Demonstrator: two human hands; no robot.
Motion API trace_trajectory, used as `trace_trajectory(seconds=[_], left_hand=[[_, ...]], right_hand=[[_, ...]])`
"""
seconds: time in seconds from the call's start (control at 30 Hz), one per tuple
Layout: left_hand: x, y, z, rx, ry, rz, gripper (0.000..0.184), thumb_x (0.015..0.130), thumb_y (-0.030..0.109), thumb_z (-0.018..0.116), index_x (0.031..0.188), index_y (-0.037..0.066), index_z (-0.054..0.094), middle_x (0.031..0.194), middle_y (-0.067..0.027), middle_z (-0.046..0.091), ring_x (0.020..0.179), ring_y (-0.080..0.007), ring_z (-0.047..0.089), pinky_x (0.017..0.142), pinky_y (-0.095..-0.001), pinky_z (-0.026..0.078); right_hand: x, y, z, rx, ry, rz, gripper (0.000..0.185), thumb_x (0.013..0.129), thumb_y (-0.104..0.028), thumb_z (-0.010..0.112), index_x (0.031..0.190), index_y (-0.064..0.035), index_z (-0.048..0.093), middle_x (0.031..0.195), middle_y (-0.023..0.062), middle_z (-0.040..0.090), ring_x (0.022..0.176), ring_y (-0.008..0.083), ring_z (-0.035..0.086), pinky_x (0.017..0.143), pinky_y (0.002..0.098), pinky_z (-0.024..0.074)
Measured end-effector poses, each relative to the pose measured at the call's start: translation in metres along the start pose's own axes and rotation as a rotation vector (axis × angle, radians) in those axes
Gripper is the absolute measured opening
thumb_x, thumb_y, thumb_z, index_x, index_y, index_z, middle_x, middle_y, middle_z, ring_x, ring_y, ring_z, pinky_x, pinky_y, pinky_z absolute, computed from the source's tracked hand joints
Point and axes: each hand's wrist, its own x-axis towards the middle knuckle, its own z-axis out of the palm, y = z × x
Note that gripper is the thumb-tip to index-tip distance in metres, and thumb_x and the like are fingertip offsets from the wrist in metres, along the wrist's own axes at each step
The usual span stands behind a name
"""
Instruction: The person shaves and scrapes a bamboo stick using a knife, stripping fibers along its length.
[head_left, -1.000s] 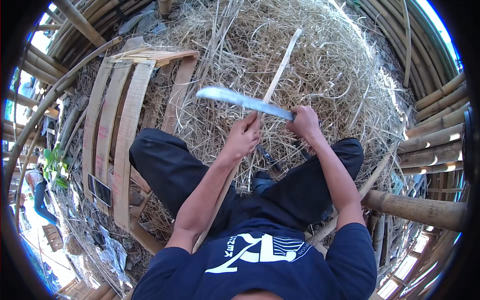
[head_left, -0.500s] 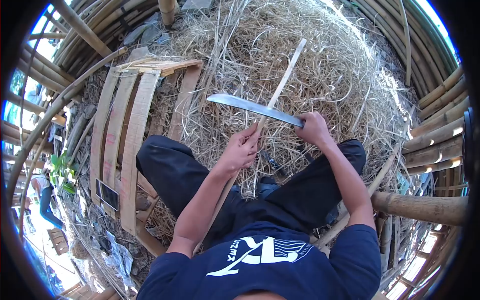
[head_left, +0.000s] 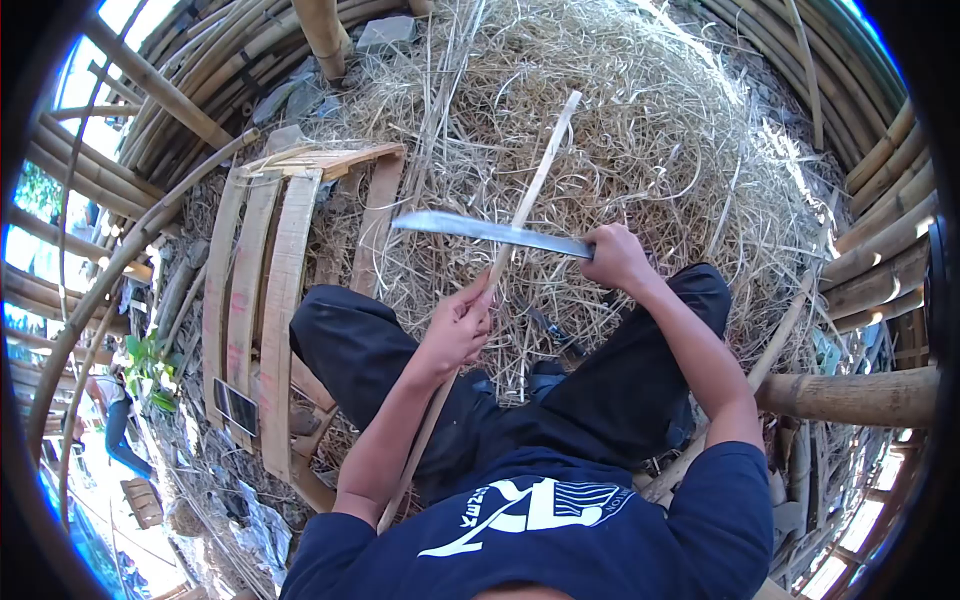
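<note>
My left hand (head_left: 458, 325) is closed round a long, pale strip of bamboo (head_left: 545, 160). The strip runs from beside my left arm up past the hand, its far end over a heap of shavings. My right hand (head_left: 615, 257) grips the handle end of a machete (head_left: 470, 228), most of the handle hidden in the fist. The long steel blade points left and crosses the strip just beyond my left hand, appearing to touch it. My bent knees lie on both sides of the work.
Curly shavings (head_left: 620, 130) cover the ground ahead. To the left stands a slatted wooden crate (head_left: 285, 260) with a phone (head_left: 236, 407) lying on it. A thick bamboo pole (head_left: 850, 396) juts in at the right. Bamboo walls surround me; another person (head_left: 115, 420) is outside at far left.
The machete and my right hand have shifted a little left and down across the view. My left hand and the bamboo strip have also moved slightly left and lower, and the camera view has shifted.
</note>
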Motion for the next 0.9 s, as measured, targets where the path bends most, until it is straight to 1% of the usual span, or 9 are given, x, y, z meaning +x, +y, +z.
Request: trace_trajectory(seconds=[0.1, 0.17, 0.43, 0.53, 0.6, 0.63, 0.67, 0.73, 0.9], left_hand=[[-0.002, -0.008, 0.002, 0.052, 0.025, 0.058, 0.043, 0.104, 0.021, 0.044, 0.146, 0.019, 0.038, 0.060, 0.0074, 0.033, 0.041, -0.0013, 0.028, 0.035, -0.0196, 0.023], [0.001, -0.007, 0.000, 0.062, 0.023, 0.031, 0.043, 0.104, 0.020, 0.044, 0.146, 0.019, 0.038, 0.062, 0.0074, 0.034, 0.042, -0.0011, 0.029, 0.035, -0.0187, 0.024], [-0.003, -0.007, -0.010, 0.084, 0.058, -0.001, 0.043, 0.104, 0.018, 0.042, 0.147, 0.016, 0.036, 0.061, 0.0071, 0.031, 0.041, -0.0013, 0.026, 0.035, -0.0180, 0.024], [-0.007, -0.007, -0.016, 0.074, 0.065, 0.009, 0.045, 0.104, 0.017, 0.042, 0.148, 0.018, 0.034, 0.062, 0.0060, 0.030, 0.041, -0.0015, 0.026, 0.035, -0.0178, 0.025], [-0.037, -0.009, -0.023, 0.026, 0.076, -0.018, 0.046, 0.104, 0.017, 0.042, 0.149, 0.018, 0.033, 0.062, 0.0058, 0.030, 0.041, -0.0016, 0.026, 0.035, -0.0177, 0.025], [-0.057, -0.005, -0.031, -0.013, 0.102, -0.061, 0.046, 0.104, 0.017, 0.042, 0.149, 0.018, 0.033, 0.062, 0.0056, 0.030, 0.040, -0.0017, 0.026, 0.036, -0.0177, 0.026], [-0.065, 0.008, -0.040, -0.002, 0.111, 0.018, 0.047, 0.104, 0.017, 0.042, 0.149, 0.019, 0.032, 0.062, 0.0052, 0.030, 0.041, -0.0019, 0.027, 0.036, -0.0178, 0.026], [-0.073, 0.024, -0.028, 0.000, 0.114, 0.032, 0.047, 0.104, 0.016, 0.042, 0.150, 0.020, 0.031, 0.062, 0.0050, 0.030, 0.041, -0.0021, 0.028, 0.036, -0.0179, 0.026], [-0.031, 0.024, -0.010, 0.119, 0.037, 0.196, 0.050, 0.104, 0.016, 0.041, 0.151, 0.022, 0.027, 0.062, 0.0036, 0.035, 0.042, -0.0031, 0.031, 0.037, -0.0177, 0.028]], right_hand=[[0.014, 0.005, 0.001, -0.064, -0.090, 0.044, 0.018, 0.064, -0.018, 0.067, 0.078, -0.0082, 0.074, 0.076, 0.0170, 0.069, 0.078, 0.0337, 0.068, 0.077, 0.0422, 0.0554], [0.023, 0.014, 0.006, -0.084, -0.024, -0.073, 0.018, 0.062, -0.018, 0.067, 0.075, -0.0069, 0.073, 0.074, 0.0176, 0.068, 0.076, 0.0345, 0.068, 0.075, 0.0419, 0.0558], [0.038, 0.019, 0.029, -0.136, 0.003, -0.056, 0.017, 0.062, -0.016, 0.064, 0.073, -0.0054, 0.071, 0.075, 0.0180, 0.068, 0.074, 0.0339, 0.068, 0.075, 0.0413, 0.0562], [0.052, 0.027, 0.030, -0.135, -0.084, 0.055, 0.019, 0.063, -0.021, 0.068, 0.076, -0.0075, 0.072, 0.083, 0.0178, 0.069, 0.084, 0.0321, 0.068, 0.078, 0.0417, 0.0554], [0.070, 0.079, 0.030, -0.245, 0.222, 0.418, 0.023, 0.072, -0.020, 0.063, 0.080, 0.0004, 0.071, 0.082, 0.0195, 0.070, 0.082, 0.0313, 0.071, 0.076, 0.0411, 0.0572], [0.063, 0.088, -0.007, -0.111, 0.113, 0.499, 0.032, 0.074, -0.023, 0.065, 0.085, 0.0064, 0.070, 0.086, 0.0234, 0.070, 0.084, 0.0325, 0.071, 0.076, 0.0424, 0.0568], [0.066, 0.113, -0.013, 0.110, 0.179, 0.718, 0.037, 0.074, -0.027, 0.066, 0.087, 0.0079, 0.069, 0.087, 0.0259, 0.069, 0.085, 0.0337, 0.071, 0.076, 0.0422, 0.0563], [0.055, 0.125, -0.011, 0.238, 0.393, 0.715, 0.036, 0.073, -0.029, 0.067, 0.076, 0.0062, 0.070, 0.076, 0.0246, 0.069, 0.077, 0.0330, 0.071, 0.075, 0.0403, 0.0539], [0.059, 0.103, 0.010, 0.546, 0.522, 0.630, 0.034, 0.073, -0.030, 0.067, 0.067, 0.0036, 0.068, 0.061, 0.0177, 0.065, 0.060, 0.0267, 0.064, 0.064, 0.0395, 0.0499]])
